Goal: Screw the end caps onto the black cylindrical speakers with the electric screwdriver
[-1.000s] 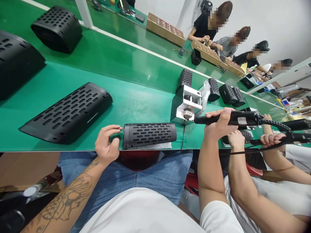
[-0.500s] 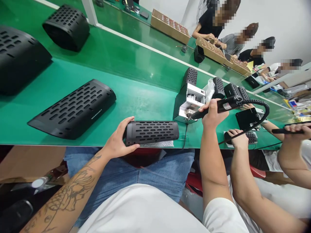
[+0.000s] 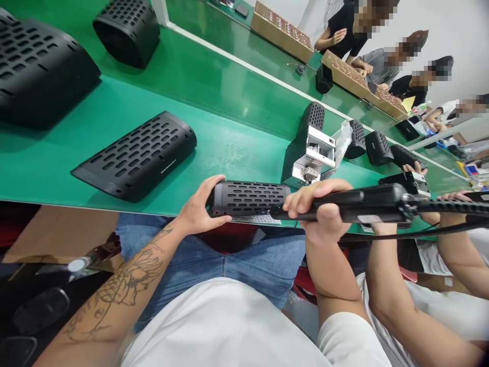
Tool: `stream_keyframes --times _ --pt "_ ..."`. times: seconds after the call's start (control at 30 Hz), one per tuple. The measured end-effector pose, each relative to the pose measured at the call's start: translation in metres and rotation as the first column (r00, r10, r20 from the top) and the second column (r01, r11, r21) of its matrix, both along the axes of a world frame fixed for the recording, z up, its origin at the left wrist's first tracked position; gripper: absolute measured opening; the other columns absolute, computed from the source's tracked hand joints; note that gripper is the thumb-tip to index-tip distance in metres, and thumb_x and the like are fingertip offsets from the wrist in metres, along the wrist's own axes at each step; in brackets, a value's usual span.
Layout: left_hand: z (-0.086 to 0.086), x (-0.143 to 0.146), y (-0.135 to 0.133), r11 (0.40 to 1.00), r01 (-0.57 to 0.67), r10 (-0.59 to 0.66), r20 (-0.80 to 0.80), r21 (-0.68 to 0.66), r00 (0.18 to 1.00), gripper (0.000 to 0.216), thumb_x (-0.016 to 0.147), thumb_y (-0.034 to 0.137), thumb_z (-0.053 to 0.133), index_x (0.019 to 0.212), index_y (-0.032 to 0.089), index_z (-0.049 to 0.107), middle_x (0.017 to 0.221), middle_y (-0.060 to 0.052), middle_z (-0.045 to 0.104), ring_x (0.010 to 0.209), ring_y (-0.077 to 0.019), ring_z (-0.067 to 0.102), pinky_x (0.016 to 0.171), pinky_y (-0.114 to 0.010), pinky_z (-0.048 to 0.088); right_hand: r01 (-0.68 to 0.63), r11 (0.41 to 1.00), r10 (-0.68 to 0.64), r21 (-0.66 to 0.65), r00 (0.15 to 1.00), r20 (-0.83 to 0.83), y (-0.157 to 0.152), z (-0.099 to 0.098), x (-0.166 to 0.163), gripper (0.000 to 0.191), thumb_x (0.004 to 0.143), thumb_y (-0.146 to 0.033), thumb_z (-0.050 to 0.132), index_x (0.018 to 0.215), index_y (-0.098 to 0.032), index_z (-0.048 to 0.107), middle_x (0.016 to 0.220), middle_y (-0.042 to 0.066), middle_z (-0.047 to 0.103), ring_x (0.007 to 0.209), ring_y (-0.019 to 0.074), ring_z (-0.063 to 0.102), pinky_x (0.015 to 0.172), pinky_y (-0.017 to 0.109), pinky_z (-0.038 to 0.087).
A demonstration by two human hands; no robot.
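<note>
My left hand (image 3: 198,206) grips the left end of a black speaker housing (image 3: 250,198) with slotted holes, thumb on the near side and fingers on the far side. The housing lies lengthwise at the table's near edge, with bubble wrap (image 3: 260,219) under it. In my right hand (image 3: 319,206) is a black corded electric screwdriver (image 3: 359,201), held almost level, its tip at the housing's near side toward the right end. Whether the tip touches a screw is too small to tell. Behind my right hand stands a screw feeder (image 3: 311,158).
Another black speaker housing (image 3: 137,155) lies to the left on the green table (image 3: 225,145). Bigger-looking housings (image 3: 46,71) stand farther left, more along the back right. A co-worker's arm (image 3: 389,275) is close on my right. Boxes of parts (image 3: 282,31) and people are across the bench.
My right hand has brought the screwdriver from the screw feeder down and left to the housing. The left hand keeps its grip. The view has shifted slightly.
</note>
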State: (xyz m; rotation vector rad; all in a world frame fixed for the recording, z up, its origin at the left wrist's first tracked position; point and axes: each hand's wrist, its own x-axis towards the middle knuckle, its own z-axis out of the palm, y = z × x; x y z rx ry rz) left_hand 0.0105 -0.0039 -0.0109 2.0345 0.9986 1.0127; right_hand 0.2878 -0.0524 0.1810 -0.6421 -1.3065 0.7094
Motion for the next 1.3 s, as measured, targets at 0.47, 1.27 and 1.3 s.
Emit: stream_keyframes --times 0.47,1.27,1.3 --pt "-0.003 0.000 0.002 0.999 0.033 -0.033 0.001 -0.007 0.999 0.128 0.091 0.069 0.096 0.193 0.029 0.029 0.182 -0.019 0.058 0.170 -0.0464 0.056 0.142 -0.066 0.051 -0.165 0.979 0.181 -0.119 0.973 0.144 0.013 -0.033 -0.006 0.031 0.100 -0.048 0.090 0.088 -0.029 0.068 0.061 -0.007 0.071 0.040 0.0140 0.061 0.050 0.032 0.065" --pt "-0.007 0.001 0.000 0.984 0.042 -0.033 -0.054 0.175 0.998 0.138 0.083 0.055 0.104 0.192 0.026 0.024 0.175 -0.022 0.061 0.162 -0.0493 0.064 0.134 -0.065 0.060 0.509 0.860 -0.498 0.019 0.848 -0.182 0.088 -0.007 0.107 0.021 0.101 -0.022 0.090 0.086 -0.025 0.074 0.061 -0.011 0.068 0.049 0.0070 0.062 0.050 0.021 0.055" --pt "-0.007 0.001 -0.001 0.983 0.038 -0.030 -0.051 0.178 0.998 0.136 0.083 0.054 0.104 0.191 0.026 0.026 0.174 -0.022 0.061 0.161 -0.0493 0.065 0.133 -0.065 0.061 0.477 0.879 -0.468 -0.003 0.860 -0.205 0.096 -0.014 0.119 0.022 0.105 -0.014 0.081 0.086 -0.023 0.072 0.063 -0.011 0.069 0.051 0.0035 0.062 0.055 0.019 0.054"
